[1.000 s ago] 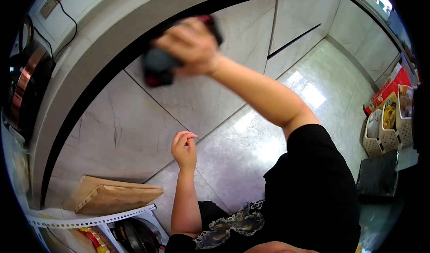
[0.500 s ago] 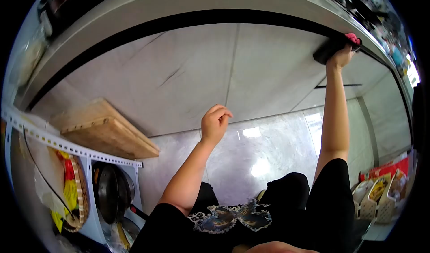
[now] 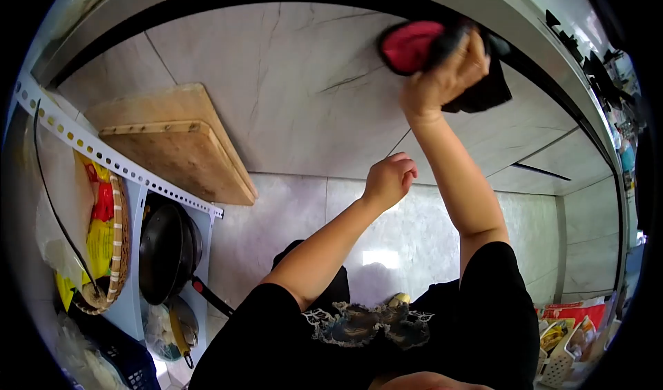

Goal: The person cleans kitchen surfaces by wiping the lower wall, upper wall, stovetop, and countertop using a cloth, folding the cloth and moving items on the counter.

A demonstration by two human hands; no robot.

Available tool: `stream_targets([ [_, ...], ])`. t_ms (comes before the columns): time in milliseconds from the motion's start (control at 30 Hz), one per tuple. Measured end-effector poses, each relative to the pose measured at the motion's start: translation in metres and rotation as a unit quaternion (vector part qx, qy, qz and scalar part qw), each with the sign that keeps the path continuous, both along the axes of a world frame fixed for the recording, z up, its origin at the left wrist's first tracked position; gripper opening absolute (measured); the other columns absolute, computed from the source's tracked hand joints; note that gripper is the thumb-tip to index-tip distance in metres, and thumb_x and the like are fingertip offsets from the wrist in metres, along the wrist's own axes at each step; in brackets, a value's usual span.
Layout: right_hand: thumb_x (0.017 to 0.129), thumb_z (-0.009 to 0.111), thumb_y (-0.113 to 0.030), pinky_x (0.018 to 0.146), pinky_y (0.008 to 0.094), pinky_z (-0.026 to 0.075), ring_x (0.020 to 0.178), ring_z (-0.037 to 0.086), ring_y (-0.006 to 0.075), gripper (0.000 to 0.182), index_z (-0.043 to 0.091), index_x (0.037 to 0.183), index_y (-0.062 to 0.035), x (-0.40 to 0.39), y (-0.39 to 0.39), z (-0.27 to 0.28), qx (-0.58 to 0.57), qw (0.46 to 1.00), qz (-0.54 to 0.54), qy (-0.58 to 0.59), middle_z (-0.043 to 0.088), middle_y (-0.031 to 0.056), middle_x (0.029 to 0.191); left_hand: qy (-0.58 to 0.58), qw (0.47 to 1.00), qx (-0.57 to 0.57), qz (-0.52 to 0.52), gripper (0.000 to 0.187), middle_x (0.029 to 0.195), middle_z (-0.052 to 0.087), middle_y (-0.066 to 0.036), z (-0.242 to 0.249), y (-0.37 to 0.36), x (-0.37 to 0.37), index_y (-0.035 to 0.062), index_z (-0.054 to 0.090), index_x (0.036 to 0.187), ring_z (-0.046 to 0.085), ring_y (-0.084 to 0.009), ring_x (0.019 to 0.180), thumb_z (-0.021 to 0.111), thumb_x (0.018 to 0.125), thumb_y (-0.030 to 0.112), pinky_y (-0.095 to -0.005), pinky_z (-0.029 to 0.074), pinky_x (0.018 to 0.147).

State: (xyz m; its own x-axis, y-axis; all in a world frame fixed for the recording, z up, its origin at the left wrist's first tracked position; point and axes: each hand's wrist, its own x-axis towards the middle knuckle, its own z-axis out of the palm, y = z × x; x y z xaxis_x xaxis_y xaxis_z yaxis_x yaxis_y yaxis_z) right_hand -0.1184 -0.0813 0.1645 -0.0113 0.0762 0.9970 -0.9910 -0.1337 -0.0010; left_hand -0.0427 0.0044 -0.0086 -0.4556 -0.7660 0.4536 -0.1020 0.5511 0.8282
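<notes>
Near the top right, my right hand (image 3: pixel 449 76) grips a black cloth item (image 3: pixel 487 90) with a red or pink inner side (image 3: pixel 412 45); its exact kind is unclear. The item lies before the marbled cabinet front (image 3: pixel 311 79), just under the dark band below the counter edge. Lower and nearer the middle, my left hand (image 3: pixel 391 178) hangs in front of the cabinet's lower edge with its fingers curled. Nothing shows in it, though the inside of the curled fingers is hidden.
Two wooden boards (image 3: pixel 173 148) lean against the cabinet at left. Beside them, a perforated metal shelf (image 3: pixel 124 166) holds black pans (image 3: pixel 166 255) and a woven basket (image 3: pixel 119 241). White baskets (image 3: pixel 559 362) stand at lower right. Glossy tiles (image 3: pixel 276 214) cover the floor.
My right hand has moved left with the black item, whose red side now shows more. My left hand has shifted right and slightly up. The view has turned somewhat.
</notes>
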Motion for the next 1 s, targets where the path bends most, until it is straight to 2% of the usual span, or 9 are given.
stream_targets([
  [100, 0.061, 0.078, -0.009, 0.113, 0.0552, 0.028, 0.132, 0.040, 0.0407, 0.081, 0.059, 0.140, -0.0063, 0.049, -0.004, -0.002, 0.118, 0.989, 0.053, 0.076, 0.054, 0.0134, 0.141, -0.047, 0.998, -0.050, 0.008, 0.004, 0.089, 0.068, -0.011, -0.017, 0.001, -0.015, 0.0064, 0.066, 0.083, 0.065, -0.0338, 0.076, 0.062, 0.084, 0.005, -0.0436, 0.052, 0.066],
  [233, 0.081, 0.059, -0.014, 0.117, 0.0562, 0.031, 0.145, 0.032, 0.0349, 0.066, 0.057, 0.146, -0.0179, 0.111, -0.017, -0.003, 0.148, 0.900, -0.094, 0.398, 0.047, -0.0009, 0.156, 0.055, 0.995, 0.036, -0.075, 0.012, 0.098, 0.070, -0.010, -0.014, 0.014, -0.031, 0.0040, 0.065, 0.102, 0.066, -0.0257, 0.089, 0.064, 0.092, 0.011, -0.0392, 0.054, 0.074],
  [400, 0.092, 0.051, -0.026, 0.096, 0.0441, 0.054, 0.123, 0.059, 0.0351, 0.052, 0.055, 0.142, -0.0099, 0.128, -0.028, -0.087, 0.207, 0.880, 0.050, 0.425, 0.053, 0.0186, 0.147, 0.065, 0.963, 0.155, -0.212, 0.010, 0.103, 0.066, -0.005, -0.051, 0.042, -0.051, 0.0039, 0.064, 0.103, 0.058, -0.0187, 0.095, 0.066, 0.093, 0.006, -0.0398, 0.052, 0.077],
  [433, 0.094, 0.052, -0.028, 0.091, 0.0403, 0.055, 0.112, 0.062, 0.0312, 0.051, 0.054, 0.142, -0.0111, 0.121, -0.029, -0.105, 0.079, 0.776, -0.155, 0.606, 0.055, 0.0234, 0.143, 0.061, 0.963, 0.158, -0.209, 0.010, 0.103, 0.066, -0.005, -0.062, 0.047, -0.049, 0.0039, 0.064, 0.103, 0.058, -0.0187, 0.095, 0.066, 0.093, 0.006, -0.0398, 0.052, 0.077],
  [500, 0.095, 0.055, -0.029, 0.090, 0.0398, 0.056, 0.111, 0.062, 0.0295, 0.036, 0.064, 0.124, -0.0099, 0.092, -0.034, -0.153, 0.134, 0.820, 0.067, 0.553, 0.060, 0.0170, 0.140, -0.114, 0.972, -0.080, -0.190, 0.010, 0.100, 0.069, -0.013, -0.077, 0.053, -0.044, 0.0042, 0.066, 0.098, 0.066, -0.0267, 0.094, 0.065, 0.089, 0.006, -0.0449, 0.054, 0.077],
  [600, 0.108, 0.031, -0.032, 0.115, 0.0418, 0.041, 0.137, 0.051, 0.0304, 0.044, 0.045, 0.143, -0.0088, 0.031, -0.016, -0.204, 0.292, 0.740, 0.008, 0.606, 0.050, 0.0157, 0.151, -0.401, 0.872, -0.056, -0.275, 0.009, 0.094, 0.070, -0.018, -0.066, 0.061, -0.032, 0.0050, 0.068, 0.092, 0.069, -0.0348, 0.091, 0.064, 0.085, 0.010, -0.0494, 0.054, 0.076],
  [733, 0.105, 0.047, -0.030, 0.104, 0.0375, 0.049, 0.125, 0.058, 0.0244, 0.037, 0.056, 0.141, -0.0257, -0.063, 0.025, -0.236, 0.611, 0.670, 0.305, 0.290, 0.056, 0.0030, 0.148, -0.376, 0.889, 0.005, -0.262, 0.013, 0.091, 0.072, -0.016, -0.038, 0.061, -0.014, 0.0056, 0.072, 0.089, 0.070, -0.0370, 0.090, 0.067, 0.089, 0.018, -0.0491, 0.055, 0.079],
  [900, 0.086, 0.071, -0.030, 0.087, 0.0389, 0.056, 0.111, 0.065, 0.0254, 0.036, 0.074, 0.121, -0.0367, -0.157, 0.080, -0.221, 0.449, 0.789, 0.078, 0.412, 0.067, -0.0033, 0.134, -0.405, 0.878, -0.002, -0.254, 0.016, 0.096, 0.072, -0.020, -0.034, 0.058, -0.006, 0.0029, 0.073, 0.094, 0.071, -0.0379, 0.094, 0.067, 0.089, 0.017, -0.0491, 0.056, 0.081],
  [1000, 0.092, 0.064, -0.020, 0.104, 0.0388, 0.050, 0.127, 0.057, 0.0270, 0.041, 0.072, 0.129, -0.0355, -0.187, 0.082, -0.208, 0.493, 0.775, -0.015, 0.396, 0.063, -0.0084, 0.138, -0.427, 0.858, 0.005, -0.286, 0.017, 0.099, 0.073, -0.020, -0.035, 0.056, -0.007, 0.0012, 0.074, 0.095, 0.071, -0.0381, 0.095, 0.068, 0.090, 0.017, -0.0484, 0.057, 0.081],
])
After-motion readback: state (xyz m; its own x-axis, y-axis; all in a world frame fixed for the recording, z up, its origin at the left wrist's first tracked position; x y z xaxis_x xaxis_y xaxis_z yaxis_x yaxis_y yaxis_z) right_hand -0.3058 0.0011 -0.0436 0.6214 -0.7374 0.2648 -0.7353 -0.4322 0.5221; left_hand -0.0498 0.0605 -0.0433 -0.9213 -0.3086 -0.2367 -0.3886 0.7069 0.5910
